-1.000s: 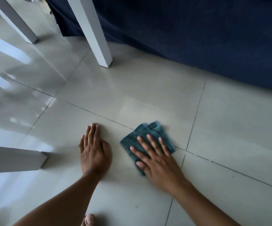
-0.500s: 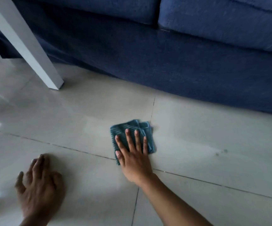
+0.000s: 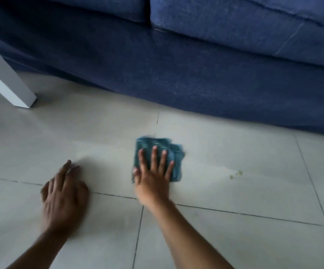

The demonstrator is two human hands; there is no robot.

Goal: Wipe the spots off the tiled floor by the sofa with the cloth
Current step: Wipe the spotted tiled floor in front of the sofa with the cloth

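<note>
A folded teal cloth (image 3: 173, 152) lies flat on the pale tiled floor (image 3: 235, 195) in front of the blue sofa (image 3: 196, 65). My right hand (image 3: 153, 175) presses down on the cloth with fingers spread, covering its near half. My left hand (image 3: 64, 195) rests palm down on the floor to the left, holding nothing; it is blurred. Two small yellowish spots (image 3: 236, 174) sit on the tile to the right of the cloth, apart from it.
A white table leg (image 3: 7, 82) stands on the floor at the left, close to the sofa's skirt. Dark grout lines cross the tiles under and beside my hands.
The view has swung right, so the sofa fills more of the top. My right hand and cloth slid along the floor towards the spots. My left hand followed to the right.
</note>
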